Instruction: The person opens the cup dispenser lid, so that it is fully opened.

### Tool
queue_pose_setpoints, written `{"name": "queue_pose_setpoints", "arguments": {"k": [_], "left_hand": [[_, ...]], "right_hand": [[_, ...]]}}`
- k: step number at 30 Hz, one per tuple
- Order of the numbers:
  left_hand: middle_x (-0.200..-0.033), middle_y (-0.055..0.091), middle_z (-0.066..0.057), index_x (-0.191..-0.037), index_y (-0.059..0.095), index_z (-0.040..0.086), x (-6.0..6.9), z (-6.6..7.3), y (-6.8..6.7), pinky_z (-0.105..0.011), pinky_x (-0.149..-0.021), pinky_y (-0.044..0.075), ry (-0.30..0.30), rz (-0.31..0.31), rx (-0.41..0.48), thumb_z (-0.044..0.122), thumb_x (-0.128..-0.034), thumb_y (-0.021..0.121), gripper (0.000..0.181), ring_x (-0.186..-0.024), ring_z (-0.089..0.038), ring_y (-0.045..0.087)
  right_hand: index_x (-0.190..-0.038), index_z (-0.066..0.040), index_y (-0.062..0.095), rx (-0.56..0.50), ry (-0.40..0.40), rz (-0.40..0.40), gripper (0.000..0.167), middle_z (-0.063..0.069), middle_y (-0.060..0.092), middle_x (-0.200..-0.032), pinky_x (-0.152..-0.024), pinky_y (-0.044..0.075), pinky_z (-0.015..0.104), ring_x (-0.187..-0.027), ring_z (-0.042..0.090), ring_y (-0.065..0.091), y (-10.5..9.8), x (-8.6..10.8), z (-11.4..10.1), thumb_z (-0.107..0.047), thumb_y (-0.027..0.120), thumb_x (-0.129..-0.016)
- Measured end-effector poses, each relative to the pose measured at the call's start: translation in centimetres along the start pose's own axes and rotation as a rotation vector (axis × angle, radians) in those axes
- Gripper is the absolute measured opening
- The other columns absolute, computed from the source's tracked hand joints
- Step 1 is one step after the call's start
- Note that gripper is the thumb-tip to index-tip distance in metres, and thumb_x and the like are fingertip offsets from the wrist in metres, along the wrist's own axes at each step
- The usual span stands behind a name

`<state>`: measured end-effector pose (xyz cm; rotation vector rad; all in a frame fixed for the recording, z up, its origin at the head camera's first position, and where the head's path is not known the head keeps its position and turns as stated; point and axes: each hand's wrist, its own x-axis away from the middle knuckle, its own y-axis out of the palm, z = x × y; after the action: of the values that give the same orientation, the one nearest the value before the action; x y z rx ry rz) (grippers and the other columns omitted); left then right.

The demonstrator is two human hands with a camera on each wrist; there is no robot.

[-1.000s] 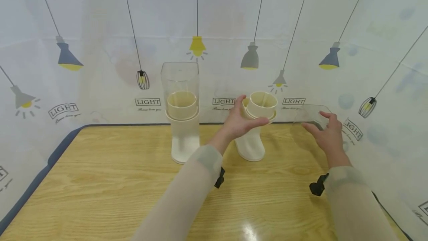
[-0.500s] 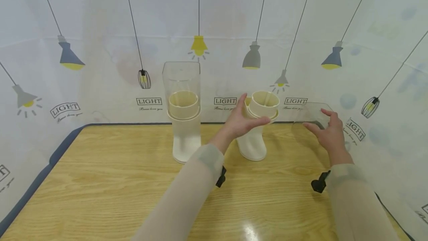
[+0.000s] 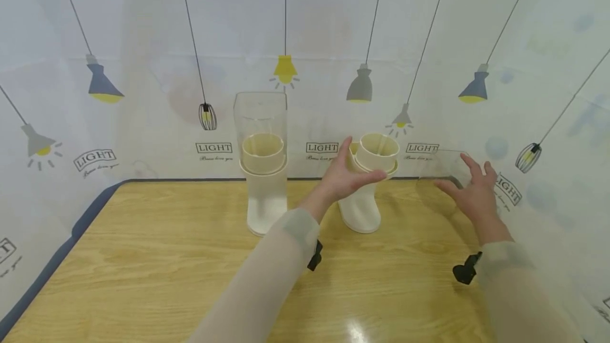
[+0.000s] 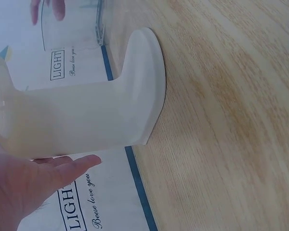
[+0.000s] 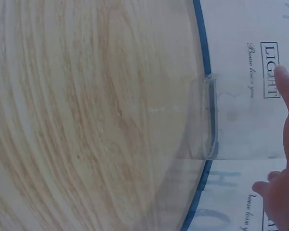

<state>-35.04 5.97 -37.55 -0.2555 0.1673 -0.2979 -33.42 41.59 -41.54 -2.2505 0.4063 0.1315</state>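
My left hand (image 3: pixel 340 176) grips the upper part of a white boot-shaped dispenser base (image 3: pixel 359 208), thumb across its front and fingers behind. In the left wrist view this base (image 4: pixel 86 115) stands upright on its foot. A cream ring collar (image 3: pixel 377 155) sits at its top. A clear square container (image 3: pixel 436 171) stands on the table to the right; its base (image 5: pixel 211 118) shows in the right wrist view. My right hand (image 3: pixel 476 192) is beside this container, thumb and fingers spread apart. Whether the fingertips touch it is hard to tell.
Left of my left hand stands a second white dispenser base (image 3: pixel 267 200) with a clear container (image 3: pixel 259 113) on top. The wooden table (image 3: pixel 167 258) ends at a dark blue edge against a lamp-printed wall sheet (image 3: pixel 157 94).
My right hand has drawn back to the right from the clear container, its fingers spreading wider. My left hand stays on the base. The head view has shifted slightly.
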Motion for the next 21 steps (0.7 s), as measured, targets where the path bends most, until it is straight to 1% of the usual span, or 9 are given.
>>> {"name": "queue_pose_setpoints", "arguments": {"k": [2, 4, 6, 9, 11, 13, 16, 19, 21], "left_hand": [[-0.181, 0.025, -0.019, -0.178, 0.004, 0.029, 0.1, 0.0, 0.0, -0.058, -0.132, 0.033, -0.004, 0.002, 0.002, 0.05, -0.0809, 0.096, 0.136, -0.163, -0.04, 0.035], [-0.181, 0.024, -0.019, -0.178, 0.001, 0.027, 0.2, 0.1, 0.0, -0.058, -0.133, 0.032, -0.011, 0.005, -0.002, 0.05, -0.0797, 0.097, 0.14, -0.164, -0.039, 0.034], [-0.181, 0.024, -0.019, -0.178, -0.001, 0.023, 0.4, 0.1, 0.0, -0.057, -0.133, 0.032, -0.011, 0.011, -0.002, 0.051, -0.0785, 0.098, 0.143, -0.164, -0.039, 0.033], [-0.181, 0.025, -0.017, -0.178, 0.002, 0.021, 1.1, 0.3, -0.6, -0.058, -0.132, 0.033, -0.007, 0.02, -0.004, 0.052, -0.0769, 0.099, 0.143, -0.165, -0.038, 0.032], [-0.181, 0.026, -0.014, -0.178, 0.005, 0.023, 1.9, 0.5, -1.2, -0.058, -0.131, 0.034, -0.002, 0.021, -0.004, 0.053, -0.0766, 0.098, 0.141, -0.165, -0.037, 0.032], [-0.182, 0.026, -0.011, -0.178, 0.007, 0.027, 2.9, 0.6, -1.8, -0.058, -0.131, 0.035, 0.005, 0.016, -0.017, 0.056, -0.0776, 0.096, 0.138, -0.166, -0.035, 0.031], [-0.183, 0.023, -0.007, -0.178, 0.01, 0.028, 4.7, 0.9, -2.9, -0.056, -0.132, 0.035, 0.028, -0.007, -0.024, 0.056, -0.0823, 0.093, 0.129, -0.168, -0.031, 0.028], [-0.182, 0.025, -0.008, -0.177, 0.018, 0.024, 6.4, 1.0, -3.9, -0.055, -0.132, 0.036, 0.076, -0.051, -0.012, 0.048, -0.0887, 0.09, 0.117, -0.168, -0.031, 0.029], [-0.179, 0.031, -0.008, -0.175, 0.026, 0.021, 7.6, 1.2, -4.5, -0.053, -0.13, 0.041, 0.111, -0.089, 0.005, 0.04, -0.0915, 0.089, 0.106, -0.165, -0.031, 0.035]], "right_hand": [[-0.178, -0.023, 0.015, -0.007, -0.02, 0.039, 0.104, 0.028, -0.017, -0.18, -0.117, 0.028, 0.088, -0.161, 0.069, 0.008, -0.4, 0.2, -0.6, -0.058, 0.074, -0.101], [-0.177, -0.021, 0.019, -0.033, -0.049, 0.089, 0.098, 0.026, -0.007, -0.182, -0.122, 0.026, 0.084, -0.164, 0.061, 0.008, -0.9, 0.4, -1.7, -0.056, 0.072, -0.103], [-0.175, -0.017, 0.027, -0.081, -0.08, 0.144, 0.09, 0.025, 0.008, -0.181, -0.127, 0.025, 0.079, -0.165, 0.053, 0.016, -1.3, 0.8, -3.1, -0.053, 0.07, -0.104], [-0.17, -0.012, 0.036, -0.149, -0.14, 0.197, 0.079, 0.023, 0.029, -0.175, -0.13, 0.029, 0.068, -0.16, 0.046, 0.031, -2.1, 1.8, -6.0, -0.046, 0.068, -0.106], [-0.166, -0.011, 0.042, -0.189, -0.174, 0.219, 0.073, 0.017, 0.04, -0.168, -0.131, 0.036, 0.054, -0.154, 0.038, 0.041, -2.5, 2.8, -7.9, -0.042, 0.068, -0.106], [-0.163, -0.011, 0.047, -0.212, -0.21, 0.221, 0.068, 0.007, 0.049, -0.159, -0.128, 0.04, 0.037, -0.147, 0.026, 0.047, -3.0, 3.8, -9.6, -0.038, 0.07, -0.106], [-0.158, -0.013, 0.052, -0.227, -0.255, 0.207, 0.061, -0.014, 0.054, -0.143, -0.113, 0.042, 0.015, -0.132, 0.004, 0.051, -3.5, 5.5, -11.8, -0.036, 0.072, -0.105], [-0.155, -0.012, 0.055, -0.236, -0.314, 0.164, 0.056, -0.022, 0.055, -0.137, -0.104, 0.042, 0.006, -0.123, -0.008, 0.051, -3.7, 7.4, -13.7, -0.032, 0.072, -0.106], [-0.153, -0.011, 0.057, -0.234, -0.361, 0.136, 0.053, -0.02, 0.058, -0.138, -0.1, 0.042, 0.004, -0.121, -0.011, 0.053, -3.6, 8.6, -14.9, -0.03, 0.073, -0.106]]}}
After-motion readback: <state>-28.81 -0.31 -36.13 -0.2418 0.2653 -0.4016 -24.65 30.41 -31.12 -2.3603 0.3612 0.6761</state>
